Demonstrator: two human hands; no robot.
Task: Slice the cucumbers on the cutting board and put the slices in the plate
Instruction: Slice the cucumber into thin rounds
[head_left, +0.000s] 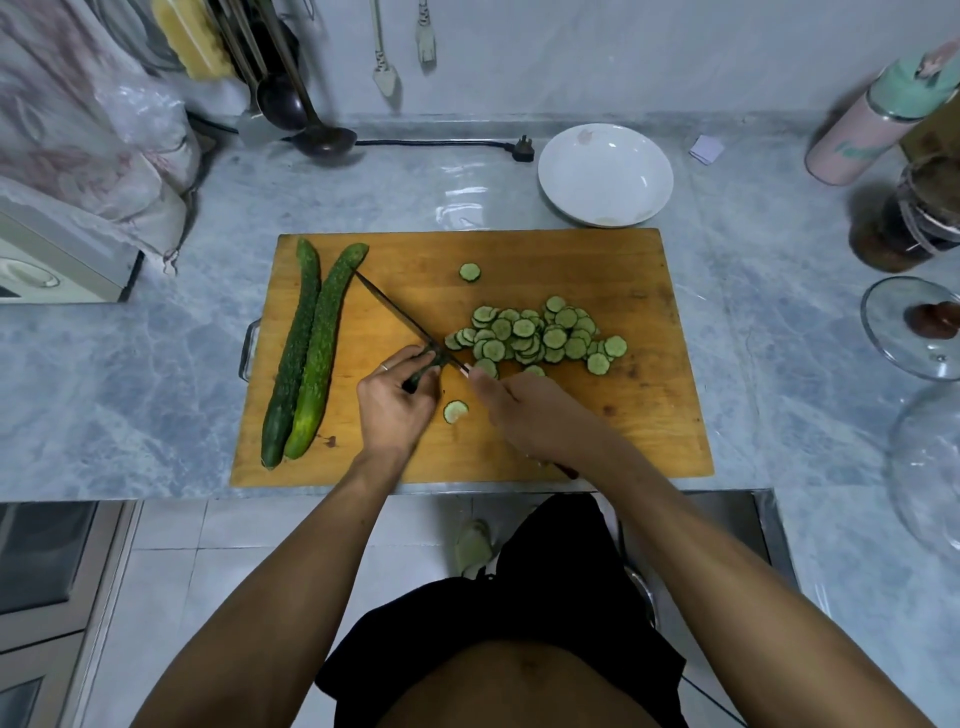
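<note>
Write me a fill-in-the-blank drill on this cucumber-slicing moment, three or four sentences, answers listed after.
1. The white plate holds ____ cucumber slices so far.
2. ____ whole cucumbers lie on the left of the cutting board.
3. The knife is held by the ____ hand.
4. The left hand grips the cucumber ____ being cut.

Missing words: no; Two; right; stub
</note>
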